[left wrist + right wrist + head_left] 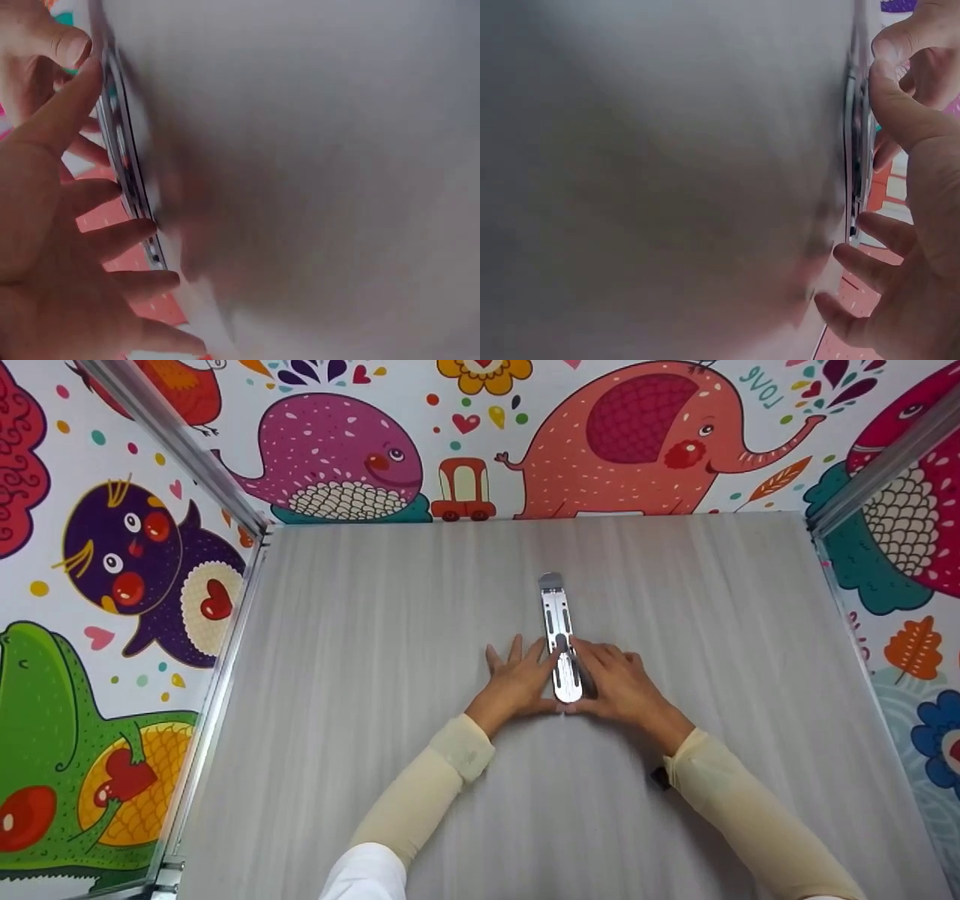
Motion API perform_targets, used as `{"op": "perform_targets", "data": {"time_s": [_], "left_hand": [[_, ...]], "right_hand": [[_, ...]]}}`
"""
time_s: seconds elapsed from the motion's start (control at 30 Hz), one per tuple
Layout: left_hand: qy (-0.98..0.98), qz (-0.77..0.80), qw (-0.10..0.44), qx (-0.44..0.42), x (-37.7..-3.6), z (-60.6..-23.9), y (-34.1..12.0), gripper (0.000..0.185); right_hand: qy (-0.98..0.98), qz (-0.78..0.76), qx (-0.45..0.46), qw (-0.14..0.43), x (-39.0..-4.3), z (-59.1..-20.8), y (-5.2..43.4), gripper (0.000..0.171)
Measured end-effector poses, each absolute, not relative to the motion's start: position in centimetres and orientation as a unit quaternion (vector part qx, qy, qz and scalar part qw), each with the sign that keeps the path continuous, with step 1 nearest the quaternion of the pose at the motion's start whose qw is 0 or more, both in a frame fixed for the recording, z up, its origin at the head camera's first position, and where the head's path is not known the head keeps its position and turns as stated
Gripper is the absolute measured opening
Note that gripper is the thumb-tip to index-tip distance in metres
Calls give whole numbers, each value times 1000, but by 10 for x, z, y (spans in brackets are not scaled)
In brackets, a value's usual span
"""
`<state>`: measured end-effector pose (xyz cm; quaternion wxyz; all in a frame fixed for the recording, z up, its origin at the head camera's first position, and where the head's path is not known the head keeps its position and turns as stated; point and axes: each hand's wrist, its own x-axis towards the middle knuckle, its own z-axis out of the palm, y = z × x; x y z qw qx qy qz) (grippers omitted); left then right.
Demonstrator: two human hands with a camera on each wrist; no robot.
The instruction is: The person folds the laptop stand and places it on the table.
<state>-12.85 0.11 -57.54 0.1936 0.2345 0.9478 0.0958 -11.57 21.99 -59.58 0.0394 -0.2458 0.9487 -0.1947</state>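
A long flat metal bar (559, 622) with slots lies on the grey table (375, 622), pointing away from me. My left hand (517, 679) lies flat on the table left of its near end, fingers spread, and its thumb touches the bar's edge. On the other side, my right hand (622, 682) rests with fairly straight fingers and its thumb against the near end. In the left wrist view the bar (124, 172) is seen edge-on beside the left hand (52, 247). The right wrist view shows the bar (853, 150) against the right hand (922, 247).
Walls with bright cartoon animals (337, 457) close off the table at the back and on both sides, with metal rails (217, 660) along the side edges. Bare grey table surface surrounds the hands. A small black object (660, 778) sits at my right wrist.
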Motion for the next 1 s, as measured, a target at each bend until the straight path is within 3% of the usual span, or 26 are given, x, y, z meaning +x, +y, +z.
{"op": "perform_targets", "data": {"time_s": [0.3,0.53,1.0], "left_hand": [[953,75,162,245,-118,-585,8,87],[953,81,133,261,-126,-591,8,83],[941,132,173,259,-172,-590,2,83]], "right_hand": [[953,-164,-255,-9,-107,-607,219,95],[956,-154,-247,-25,-108,-611,217,92],[967,-158,-200,10,-145,-607,209,92]]}}
